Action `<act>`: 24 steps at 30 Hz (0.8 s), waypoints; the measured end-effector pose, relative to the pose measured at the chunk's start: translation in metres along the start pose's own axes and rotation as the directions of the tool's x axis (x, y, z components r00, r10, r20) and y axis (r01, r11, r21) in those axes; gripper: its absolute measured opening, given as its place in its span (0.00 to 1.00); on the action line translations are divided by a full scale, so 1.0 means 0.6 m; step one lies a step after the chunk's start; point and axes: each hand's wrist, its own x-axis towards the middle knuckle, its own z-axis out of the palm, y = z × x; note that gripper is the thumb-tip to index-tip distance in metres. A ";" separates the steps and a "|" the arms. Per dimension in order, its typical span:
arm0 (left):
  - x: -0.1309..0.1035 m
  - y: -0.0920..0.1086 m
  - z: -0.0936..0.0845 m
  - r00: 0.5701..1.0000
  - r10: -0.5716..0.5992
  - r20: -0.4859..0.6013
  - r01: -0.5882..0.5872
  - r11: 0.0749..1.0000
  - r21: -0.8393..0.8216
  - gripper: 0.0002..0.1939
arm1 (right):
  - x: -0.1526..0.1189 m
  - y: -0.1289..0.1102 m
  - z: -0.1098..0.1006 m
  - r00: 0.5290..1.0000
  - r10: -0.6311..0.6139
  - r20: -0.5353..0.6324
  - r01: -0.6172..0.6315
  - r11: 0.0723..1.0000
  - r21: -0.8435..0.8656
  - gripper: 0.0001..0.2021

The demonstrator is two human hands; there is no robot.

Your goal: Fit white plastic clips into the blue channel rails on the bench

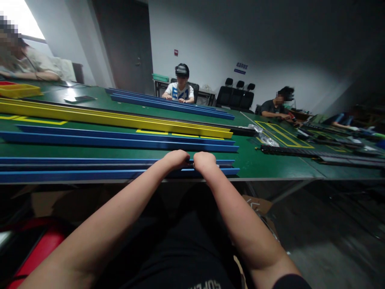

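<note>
Both hands are close together over the nearest blue channel (90, 175), which lies along the table's front edge. My left hand (178, 159) is closed, its knuckles up and its fingertips turned inward and hidden. Just to its right is my right hand (205, 161), closed in the same way, with a small gap between the two. Whatever the fingers grip inside the channel is too small and hidden to name. A strip runs inside that channel. Behind it lies another blue channel (120, 140), and beyond that a long yellow channel (120, 119).
More blue channels (171, 105) lie at the back of the green table (258, 162). Clear plastic wrapping (267, 139) and black strips (300, 151) are to the right. A yellow tray (24, 90) stands at the far left. Several people sit around the table.
</note>
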 end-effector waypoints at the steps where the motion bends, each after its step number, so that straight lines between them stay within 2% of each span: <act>1: -0.001 -0.004 0.001 1.000 0.008 -0.001 -0.008 1.000 0.002 0.14 | 0.001 0.001 0.000 1.000 -0.005 0.008 0.005 1.000 0.002 0.13; 4: -0.013 -0.029 0.002 0.999 0.032 0.006 -0.032 0.999 -0.001 0.13 | 0.000 -0.005 -0.001 0.998 -0.046 0.040 0.046 0.999 0.021 0.16; 7: -0.035 -0.071 0.001 0.998 0.062 0.017 -0.062 0.998 -0.021 0.11 | -0.005 -0.026 -0.003 0.991 -0.126 0.053 0.124 0.991 0.043 0.21; 11: -0.063 -0.110 -0.005 0.998 0.054 0.010 -0.053 0.997 -0.056 0.10 | -0.015 -0.047 -0.020 0.977 -0.202 0.065 0.201 0.979 0.031 0.17; 14: -0.072 -0.116 -0.009 0.998 0.062 0.001 -0.061 0.995 -0.079 0.12 | -0.018 -0.041 -0.042 0.967 -0.235 0.093 0.238 0.971 -0.020 0.15; 17: -0.071 -0.114 -0.008 0.999 0.032 0.012 -0.031 0.996 -0.089 0.12 | -0.015 -0.025 -0.054 0.964 -0.248 0.095 0.256 0.963 -0.087 0.17; 21: -0.068 -0.116 -0.002 0.998 -0.043 0.034 0.046 0.995 -0.084 0.11 | -0.006 -0.012 -0.042 0.969 -0.207 0.132 0.225 0.964 -0.140 0.17; 24: -0.068 -0.119 -0.001 0.997 -0.060 0.056 0.066 0.993 -0.097 0.12 | -0.001 -0.014 -0.026 0.979 -0.170 0.110 0.185 0.974 -0.134 0.16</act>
